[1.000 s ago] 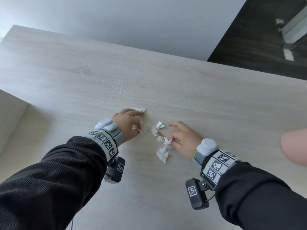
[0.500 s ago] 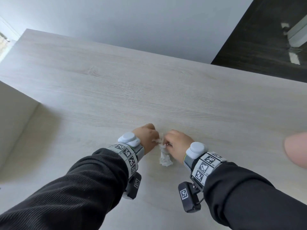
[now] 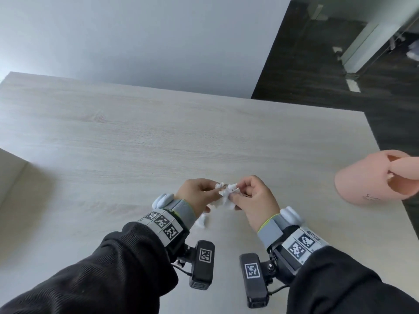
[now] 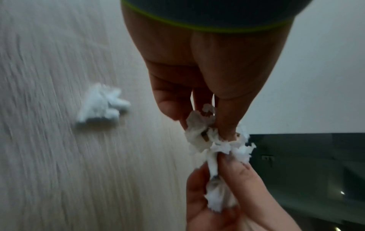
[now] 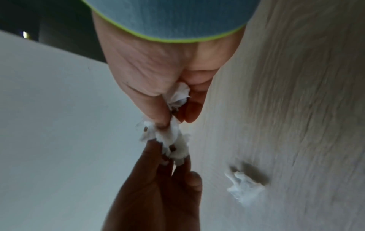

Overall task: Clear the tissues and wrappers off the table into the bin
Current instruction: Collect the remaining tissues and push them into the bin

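Both hands raised above the tabletop (image 3: 158, 137), fingertips meeting: left hand (image 3: 196, 196) and right hand (image 3: 254, 198) each pinch the same tissue wad (image 3: 226, 191) (wrapper bits mixed in). One tissue scrap (image 4: 101, 106) lies on tabletop; pink bin (image 3: 371, 177) far right.

Both hands, left (image 3: 199, 196) and right (image 3: 254, 200), have lifted the tissue wad (image 3: 226, 192) off the table (image 3: 113, 143), leaving one scrap (image 3: 201, 220) behind.
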`<state>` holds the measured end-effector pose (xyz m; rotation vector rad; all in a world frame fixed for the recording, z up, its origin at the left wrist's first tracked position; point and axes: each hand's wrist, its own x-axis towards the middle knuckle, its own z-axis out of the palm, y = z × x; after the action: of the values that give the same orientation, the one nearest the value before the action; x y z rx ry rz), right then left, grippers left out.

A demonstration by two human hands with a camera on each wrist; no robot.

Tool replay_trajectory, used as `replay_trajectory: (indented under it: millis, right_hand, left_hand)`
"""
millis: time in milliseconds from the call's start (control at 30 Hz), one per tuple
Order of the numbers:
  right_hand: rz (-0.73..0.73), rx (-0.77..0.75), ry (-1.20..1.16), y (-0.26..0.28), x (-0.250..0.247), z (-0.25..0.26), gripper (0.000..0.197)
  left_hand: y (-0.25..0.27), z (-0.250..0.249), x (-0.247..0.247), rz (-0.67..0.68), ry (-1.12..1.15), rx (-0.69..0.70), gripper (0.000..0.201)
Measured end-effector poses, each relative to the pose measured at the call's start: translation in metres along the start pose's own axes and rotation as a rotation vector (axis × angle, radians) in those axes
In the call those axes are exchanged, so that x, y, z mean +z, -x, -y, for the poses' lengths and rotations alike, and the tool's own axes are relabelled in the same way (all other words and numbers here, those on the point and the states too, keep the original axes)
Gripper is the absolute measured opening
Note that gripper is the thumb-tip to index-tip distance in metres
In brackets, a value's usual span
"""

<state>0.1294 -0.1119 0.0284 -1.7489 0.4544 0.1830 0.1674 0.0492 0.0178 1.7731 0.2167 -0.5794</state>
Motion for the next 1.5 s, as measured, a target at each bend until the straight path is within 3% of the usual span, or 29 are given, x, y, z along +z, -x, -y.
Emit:
replay_trajectory:
  millis: [133, 333, 500, 633, 800, 900, 1000, 1100, 1233, 1333, 1400, 1500]
  right_hand:
    - [-0.124, 0.049, -0.223, 0.010, -0.039, 0.002, 0.019]
    - [-0.237, 0.082, -0.387, 0.022, -0.100, -0.010, 0.003]
    - [-0.248, 0.011, -0.285, 0.037, -0.178, -0.033, 0.011]
    - [-0.241, -0.020, -0.166, 0.042, -0.230, -0.045, 0.003]
    - [-0.291, -0.031, -0.201, 0.037, -0.299, -0.057, 0.015]
    - [-0.279, -0.085, -0.143, 0.031, -0.332, -0.064, 0.017]
    - [-0.336, -0.154, -0.074, 0.024, -0.352, -0.062, 0.011]
    - [-0.464, -0.195, -0.072, 0.013, -0.366, -0.057, 0.019]
    - [-0.670, -0.270, 0.098, -0.010, -0.388, -0.061, 0.014]
    - [-0.594, -0.321, 0.285, -0.022, -0.396, -0.069, 0.019]
    - [-0.513, -0.373, 0.425, -0.024, -0.397, -0.071, 0.016]
    - [-0.373, -0.397, 0.622, -0.029, -0.394, -0.078, 0.004]
  left_hand:
    - [0.012, -0.025, 0.048, 0.047, 0.139, 0.051, 0.013]
    - [0.021, -0.051, 0.121, 0.053, 0.289, -0.033, 0.014]
    - [0.029, -0.071, 0.210, 0.047, 0.333, -0.121, 0.011]
    - [0.031, -0.084, 0.259, 0.111, 0.314, -0.136, 0.012]
    - [0.033, -0.103, 0.317, 0.256, 0.194, -0.067, 0.013]
    - [0.025, -0.116, 0.347, 0.238, 0.080, 0.003, 0.014]
    - [0.015, -0.130, 0.362, 0.260, 0.046, 0.044, 0.014]
    - [0.004, -0.142, 0.365, 0.320, 0.096, 0.051, 0.017]
    - [-0.018, -0.149, 0.366, 0.133, -0.038, 0.155, 0.016]
    - [-0.035, -0.149, 0.365, -0.004, -0.280, 0.252, 0.036]
    - [-0.040, -0.150, 0.367, 0.014, -0.390, 0.274, 0.053]
    - [-0.044, -0.150, 0.373, 0.078, -0.442, 0.269, 0.062]
